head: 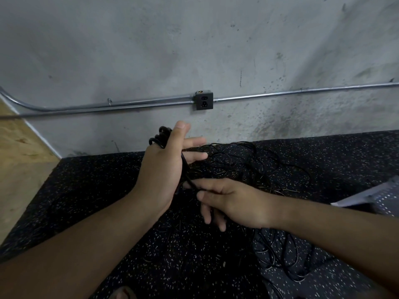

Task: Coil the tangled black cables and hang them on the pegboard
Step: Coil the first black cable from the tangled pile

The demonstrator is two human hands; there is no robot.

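Observation:
My left hand (pixel 164 167) is raised upright with its fingers straight, and several turns of black cable (pixel 160 137) are wound around it, showing behind the fingers. A strand runs down across the palm to my right hand (pixel 228 199), which pinches it between thumb and forefinger just below the left palm. The rest of the tangled black cables (pixel 254 165) lie in loose loops on the black speckled floor mat (pixel 97 190), spreading to the right and down past my right forearm (pixel 323 225). No pegboard is clearly in view.
A grey concrete wall (pixel 194 50) stands ahead, with a metal conduit (pixel 140 103) and a dark socket box (pixel 204 101). Bare wooden floor (pixel 19 152) lies at the left. A grey perforated panel edge (pixel 373 195) shows at the right. A toe (pixel 123 293) shows at the bottom.

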